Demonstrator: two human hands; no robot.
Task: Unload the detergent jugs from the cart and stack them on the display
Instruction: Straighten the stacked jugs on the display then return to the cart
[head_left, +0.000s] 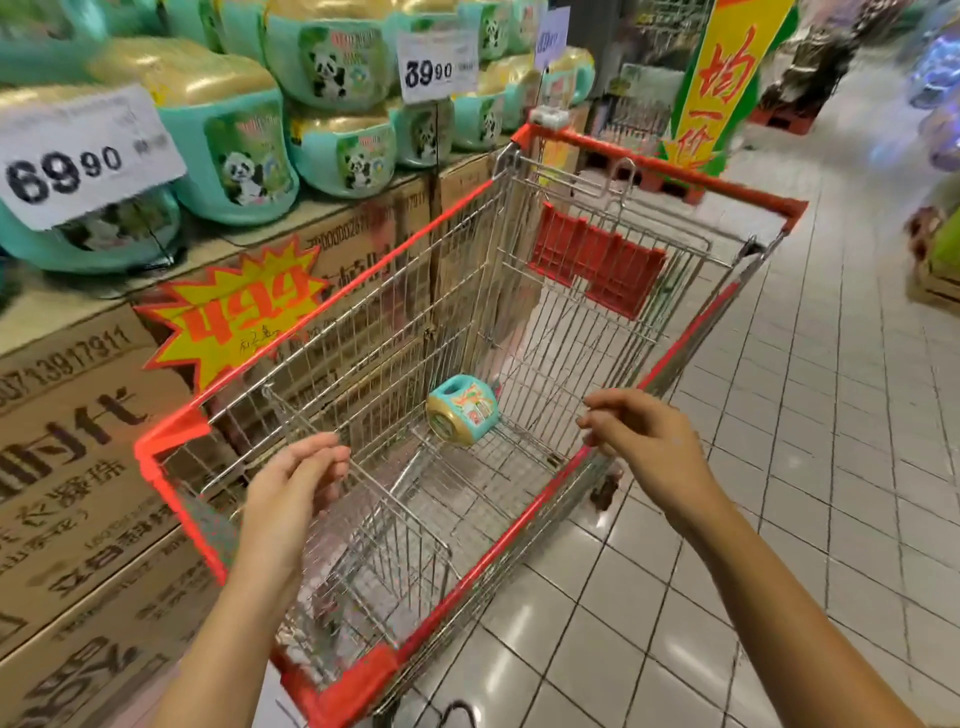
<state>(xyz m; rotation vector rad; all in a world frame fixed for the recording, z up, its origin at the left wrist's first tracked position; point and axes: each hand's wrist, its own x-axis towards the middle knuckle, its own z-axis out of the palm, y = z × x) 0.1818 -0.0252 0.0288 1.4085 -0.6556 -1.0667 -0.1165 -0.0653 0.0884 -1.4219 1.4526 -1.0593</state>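
Nearest me, both bare forearms reach in over the cart (519, 525), a chrome wire basket with a red plastic rim. My left hand (291, 493) hovers at the near-left corner, fingers loosely curled and gripping nothing. The fingertips are right by a wire divider (363, 499), and I can't tell if they touch it. My right hand (644, 441) hangs above the right rim, fingers loosely bent and also empty.

Down on the basket floor, one detergent jug (462, 415) lies on its side. It's teal with a gold cap end facing me, and its label is too small to read. It's the only thing in the cart.

At the far end of the basket, a red slatted flap (597, 260) hangs on the wire.

To the left, brown cardboard boxes (78, 467) form the display base, printed with big Chinese characters and digits ending 13917911. A yellow and red starburst tag (234, 317) reads 499.

On top of the boxes sit the stacked jugs (228, 150). They're teal and rounded with gold tops and panda labels, piled two high. A white price card (78, 156) reads 69.90, and another price card (436, 65) farther back reads 39.90.

Far right of those is a yellow banner (722, 78) with red Chinese characters, above a glossy white tile floor (779, 467).
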